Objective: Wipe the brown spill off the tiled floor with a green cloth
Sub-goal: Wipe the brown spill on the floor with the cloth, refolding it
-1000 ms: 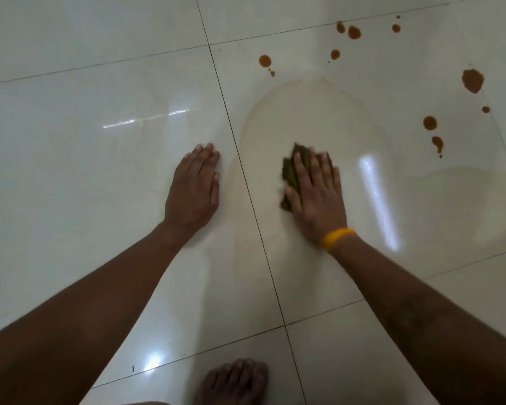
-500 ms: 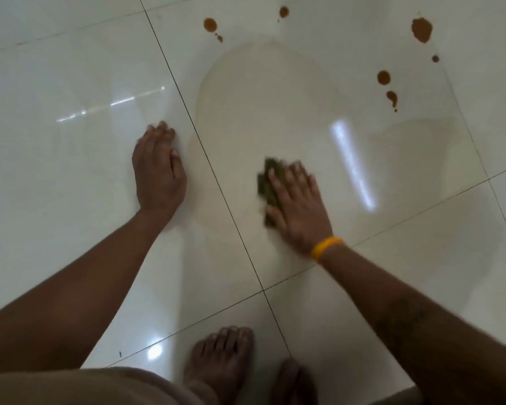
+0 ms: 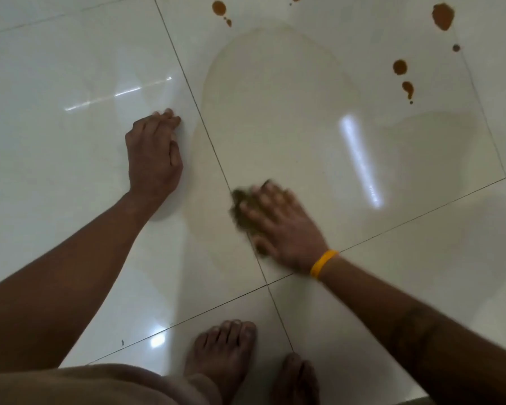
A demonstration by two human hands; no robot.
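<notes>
Head view, looking down at a glossy pale floor (image 3: 70, 159) of large tiles with thin dark grout lines. The right hand (image 3: 287, 229) lies flat on the cloth (image 3: 241, 206), fingers straight and slightly spread, pressing it to the floor; the hand and cloth are motion-blurred, so finer detail of the grip cannot be told. The cloth, dark olive-green, shows only at the fingertips and along the thumb side of the hand, and sits on a grout line just above the crossing where four tiles meet. A yellow band (image 3: 322, 263) circles the right wrist. The left hand (image 3: 154, 153) rests on the neighbouring tile, well apart from the cloth, palm down, with fingers bent so the tips touch the floor; it holds nothing. A faint tan film (image 3: 275, 97) with a rounded outline spreads over the tile above the cloth, and a second faint patch lies to the right. Brown drops (image 3: 400, 67) of the spill lie beyond the film: one large blot (image 3: 442, 15) near the top right edge, smaller spots below it, and another group (image 3: 219, 7) at the top centre. Two bare feet (image 3: 219, 355) stand at the bottom edge, beside a fold of tan fabric (image 3: 99, 384). Bright light reflections streak the tiles.
</notes>
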